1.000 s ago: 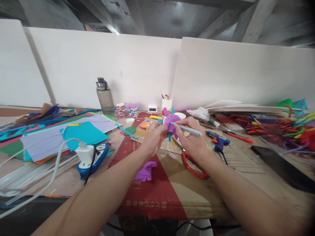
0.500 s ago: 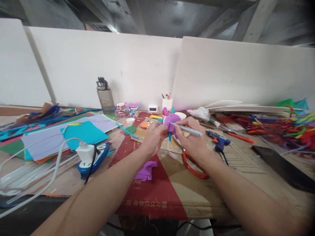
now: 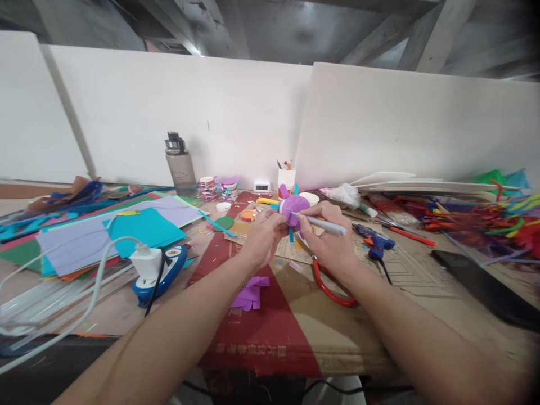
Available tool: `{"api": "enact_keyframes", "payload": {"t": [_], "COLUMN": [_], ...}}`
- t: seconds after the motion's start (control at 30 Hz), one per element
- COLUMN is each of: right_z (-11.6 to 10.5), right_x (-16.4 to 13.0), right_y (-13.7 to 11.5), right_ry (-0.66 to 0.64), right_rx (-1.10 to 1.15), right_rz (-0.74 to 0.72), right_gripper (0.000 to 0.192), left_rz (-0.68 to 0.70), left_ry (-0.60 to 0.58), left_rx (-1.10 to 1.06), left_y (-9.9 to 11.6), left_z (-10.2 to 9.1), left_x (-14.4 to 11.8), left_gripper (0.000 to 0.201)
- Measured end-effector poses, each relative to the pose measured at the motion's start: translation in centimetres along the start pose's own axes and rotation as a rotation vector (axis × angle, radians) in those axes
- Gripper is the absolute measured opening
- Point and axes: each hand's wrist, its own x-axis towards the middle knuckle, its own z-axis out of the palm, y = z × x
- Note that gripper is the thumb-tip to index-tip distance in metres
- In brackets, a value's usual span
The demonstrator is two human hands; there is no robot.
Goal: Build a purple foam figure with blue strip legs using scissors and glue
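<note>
My left hand [image 3: 266, 233] is closed on the edge of a small round purple paper craft [image 3: 297, 205] with purple and blue strips sticking out around it. In my right hand [image 3: 327, 230] is a grey marker pen [image 3: 323, 225], its tip against the purple face. Both hands are raised over the cardboard mat [image 3: 270, 337]. Below my right hand lie red-handled scissors [image 3: 333, 292], their blades partly hidden. A pile of purple paper pieces [image 3: 248, 293] rests on the mat below my left forearm's far side.
Coloured paper sheets [image 3: 143, 233] and a blue power strip [image 3: 169, 270] are at left. A glue gun [image 3: 375, 242] and a black phone-like slab [image 3: 481, 287] lie right. At the back stand a bottle [image 3: 181, 169], a pen cup [image 3: 287, 177] and a small clock [image 3: 262, 187].
The marker tip has shifted very slightly on the purple face, and the craft seems turned a little. Both hands stay in nearly the same place.
</note>
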Motion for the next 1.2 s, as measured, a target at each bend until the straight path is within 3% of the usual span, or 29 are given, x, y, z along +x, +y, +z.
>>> {"api": "enact_keyframes", "payload": {"t": [0.13,0.3,0.5,0.77,1.2], "right_z": [0.13,-0.28,-0.77,-0.11,-0.09], "right_x": [-0.08,0.13,0.49,0.09,0.13], "right_y": [-0.2,-0.6,-0.41,-0.18,0.03], "right_ry": [-0.007,0.0,0.054,0.016,0.026], "right_rx": [0.008,0.149,0.144,0.087,0.045], "right_rz": [-0.022,0.108,0.163,0.062,0.043], "right_gripper": [0.009,0.007,0.01,0.007,0.007], "left_rz": [-0.001,-0.012,-0.029,0.002,0.005], "left_ry": [0.024,0.011,0.016,0.018,0.016], "left_rx": [-0.016,-0.016,-0.017,-0.007,-0.033], "left_y": [-0.11,-0.13,-0.17,0.01,0.04], "left_z": [-0.12,-0.15,-0.27,0.13,0.05], "left_x": [0.07,0.07,0.14,0.03,0.06], "left_gripper": [0.012,0.011,0.014,0.012,0.011]}}
